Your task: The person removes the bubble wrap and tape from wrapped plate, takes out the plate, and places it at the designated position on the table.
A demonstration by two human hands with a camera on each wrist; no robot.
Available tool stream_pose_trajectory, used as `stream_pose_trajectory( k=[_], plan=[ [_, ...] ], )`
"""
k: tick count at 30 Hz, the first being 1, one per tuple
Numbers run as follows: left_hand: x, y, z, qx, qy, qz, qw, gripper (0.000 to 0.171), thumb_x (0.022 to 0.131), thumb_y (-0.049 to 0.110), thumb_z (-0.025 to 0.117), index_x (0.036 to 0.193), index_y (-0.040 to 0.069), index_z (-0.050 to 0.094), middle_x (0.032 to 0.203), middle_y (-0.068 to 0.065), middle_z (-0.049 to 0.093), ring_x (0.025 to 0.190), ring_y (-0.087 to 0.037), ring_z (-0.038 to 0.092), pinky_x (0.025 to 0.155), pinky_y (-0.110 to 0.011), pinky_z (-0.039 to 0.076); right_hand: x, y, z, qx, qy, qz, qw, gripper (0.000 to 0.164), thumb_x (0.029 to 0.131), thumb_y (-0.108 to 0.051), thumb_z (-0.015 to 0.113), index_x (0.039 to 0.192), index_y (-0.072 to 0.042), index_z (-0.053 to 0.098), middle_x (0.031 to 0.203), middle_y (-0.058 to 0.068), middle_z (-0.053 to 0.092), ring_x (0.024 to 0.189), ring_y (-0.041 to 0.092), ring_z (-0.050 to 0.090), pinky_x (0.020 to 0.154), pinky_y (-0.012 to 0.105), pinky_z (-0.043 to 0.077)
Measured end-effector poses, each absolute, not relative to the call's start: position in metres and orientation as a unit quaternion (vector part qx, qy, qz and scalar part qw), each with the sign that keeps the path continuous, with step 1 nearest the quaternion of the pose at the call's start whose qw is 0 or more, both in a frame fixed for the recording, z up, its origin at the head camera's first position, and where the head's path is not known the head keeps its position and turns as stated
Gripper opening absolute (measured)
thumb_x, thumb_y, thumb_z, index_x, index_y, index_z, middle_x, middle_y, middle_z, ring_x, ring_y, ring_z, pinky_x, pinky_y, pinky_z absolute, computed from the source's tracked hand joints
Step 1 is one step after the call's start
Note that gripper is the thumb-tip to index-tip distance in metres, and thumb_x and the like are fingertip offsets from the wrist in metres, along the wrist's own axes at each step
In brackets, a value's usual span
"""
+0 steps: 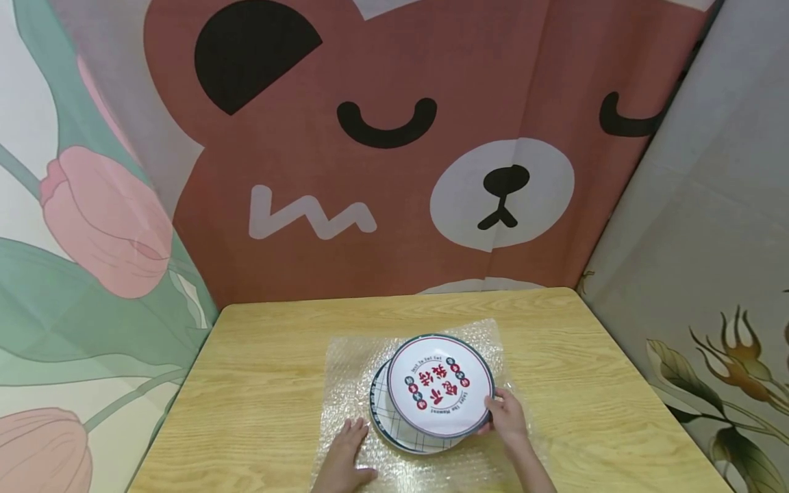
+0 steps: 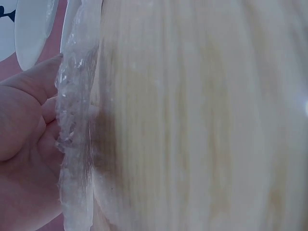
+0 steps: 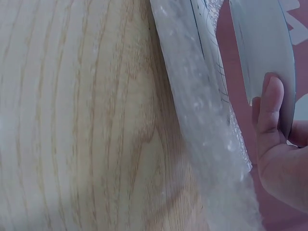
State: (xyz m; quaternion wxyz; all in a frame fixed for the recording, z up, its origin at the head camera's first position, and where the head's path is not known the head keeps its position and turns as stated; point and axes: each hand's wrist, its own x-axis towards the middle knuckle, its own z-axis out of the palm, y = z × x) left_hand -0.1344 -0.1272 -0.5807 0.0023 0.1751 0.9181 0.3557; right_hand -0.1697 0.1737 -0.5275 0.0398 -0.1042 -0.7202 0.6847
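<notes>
A white plate point(image 1: 441, 385) with red characters and a dark rim is held by its right edge in my right hand point(image 1: 510, 419), thumb on top. In the right wrist view, the lifted plate point(image 3: 267, 45) is apart from the things beneath, and fingers point(image 3: 272, 98) press its underside. Below it, a second plate point(image 1: 383, 416) with a grid pattern and dark patterned rim lies on bubble wrap point(image 1: 345, 370), partly covered from above. My left hand point(image 1: 344, 460) rests on the bubble wrap beside the lower plate, its fingers extended.
The bubble wrap sheet lies flat on a wooden table point(image 1: 246, 397). A curtain with a bear face point(image 1: 394, 178) hangs behind the table. Flowered cloths point(image 1: 105, 219) hang along the left and right sides.
</notes>
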Motion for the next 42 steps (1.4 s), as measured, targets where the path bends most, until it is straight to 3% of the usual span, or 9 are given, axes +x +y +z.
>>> stream_pose_trajectory(
  k=[6, 11, 13, 18, 20, 29, 42],
  plan=[
    [-0.134, -0.127, -0.578, 0.174, 0.915, 0.363, 0.010, 0.079, 0.057, 0.024, 0.078, 0.122, -0.009, 0.047, 0.129, -0.027, 0.041, 0.120, -0.048, 0.028, 0.096, -0.059, 0.023, -0.170, 0.182, -0.539, -0.064, -0.688, 0.719, 0.070, 0.031, 0.088, 0.001, 0.041, 0.106, 0.025, 0.030, 0.057, 0.007, 0.056, 0.036, 0.010, 0.050, 0.035, 0.029, 0.047],
    [-0.135, -0.128, -0.579, 0.170, 0.916, 0.364, 0.018, 0.079, 0.058, 0.025, 0.078, 0.122, -0.008, 0.047, 0.130, -0.027, 0.040, 0.121, -0.048, 0.027, 0.096, -0.059, 0.022, -0.170, 0.184, -0.535, -0.099, -0.695, 0.710, 0.061, 0.033, 0.089, 0.002, 0.041, 0.111, 0.024, 0.031, 0.058, 0.008, 0.057, 0.037, 0.010, 0.050, 0.036, 0.028, 0.047],
    [-0.135, -0.128, -0.579, 0.170, 0.916, 0.363, 0.019, 0.079, 0.058, 0.026, 0.078, 0.123, -0.008, 0.046, 0.130, -0.026, 0.040, 0.121, -0.048, 0.027, 0.095, -0.059, 0.022, -0.174, 0.188, -0.543, -0.116, -0.695, 0.707, 0.060, 0.055, 0.087, -0.020, 0.054, 0.114, 0.022, 0.031, 0.057, 0.005, 0.056, 0.036, 0.009, 0.049, 0.036, 0.026, 0.047],
    [-0.134, -0.127, -0.577, 0.170, 0.914, 0.368, 0.021, 0.079, 0.058, 0.025, 0.077, 0.122, -0.009, 0.046, 0.130, -0.027, 0.040, 0.121, -0.048, 0.026, 0.096, -0.059, 0.021, -0.174, 0.192, -0.546, -0.130, -0.686, 0.713, 0.071, 0.055, 0.087, -0.020, 0.054, 0.115, 0.021, 0.031, 0.056, 0.004, 0.055, 0.036, 0.008, 0.048, 0.035, 0.024, 0.046],
    [-0.133, -0.127, -0.576, 0.170, 0.913, 0.370, 0.020, 0.079, 0.058, 0.024, 0.077, 0.122, -0.010, 0.046, 0.130, -0.027, 0.040, 0.121, -0.048, 0.026, 0.096, -0.059, 0.021, -0.169, 0.189, -0.530, -0.146, -0.692, 0.704, 0.065, 0.035, 0.090, 0.002, 0.039, 0.117, 0.022, 0.030, 0.057, 0.006, 0.055, 0.037, 0.008, 0.048, 0.036, 0.024, 0.046],
    [-0.132, -0.128, -0.575, 0.179, 0.912, 0.369, 0.011, 0.079, 0.058, 0.025, 0.077, 0.121, -0.010, 0.046, 0.128, -0.028, 0.041, 0.120, -0.050, 0.027, 0.095, -0.060, 0.022, -0.163, 0.191, -0.517, -0.195, -0.692, 0.694, 0.043, 0.038, 0.092, 0.000, 0.036, 0.123, 0.019, 0.027, 0.058, 0.004, 0.053, 0.042, 0.009, 0.049, 0.040, 0.023, 0.047],
    [-0.133, -0.128, -0.576, 0.175, 0.916, 0.359, 0.018, 0.080, 0.058, 0.026, 0.077, 0.122, -0.010, 0.046, 0.129, -0.027, 0.040, 0.121, -0.049, 0.027, 0.096, -0.059, 0.022, -0.160, 0.205, -0.532, -0.190, -0.670, 0.710, 0.105, 0.039, 0.090, -0.004, 0.039, 0.119, 0.019, 0.030, 0.054, 0.003, 0.054, 0.039, 0.010, 0.049, 0.037, 0.025, 0.046]
  ],
)
